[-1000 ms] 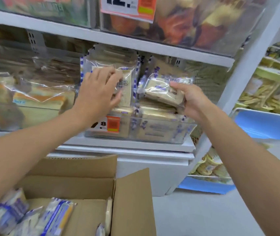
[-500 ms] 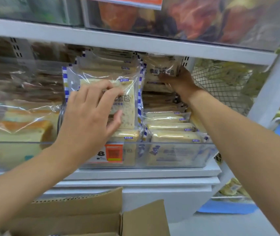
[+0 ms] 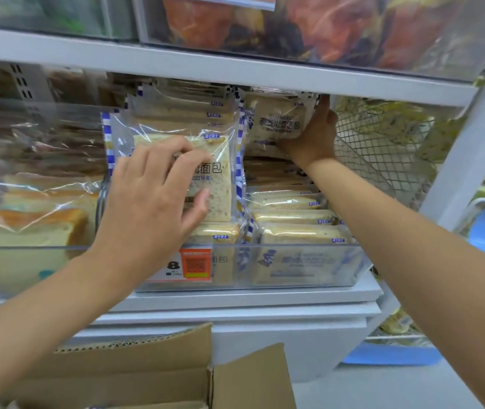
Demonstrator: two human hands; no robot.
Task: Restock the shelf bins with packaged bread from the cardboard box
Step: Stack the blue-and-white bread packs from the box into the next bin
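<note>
**Both hands at the bread bin**

Nearest us, the cardboard box (image 3: pixel 146 370) stands open below the shelf (image 3: pixel 250 298). Above it our left hand (image 3: pixel 152 202) presses spread, slightly bent fingers against the upright front pack (image 3: pixel 220 149) in the left row of the clear bin (image 3: pixel 338 268). Farther back, our right hand (image 3: pixel 313 137) has its fingers clamped round a rear pack (image 3: pixel 276 121), high over the right row, just under the upper shelf (image 3: pixel 264 73).

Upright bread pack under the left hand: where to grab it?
Probably the top edge of the upright bread pack, pinched front and back from above. It stands on edge facing out, its top clear of the clear bin wall, and its sides are hemmed in.
</note>
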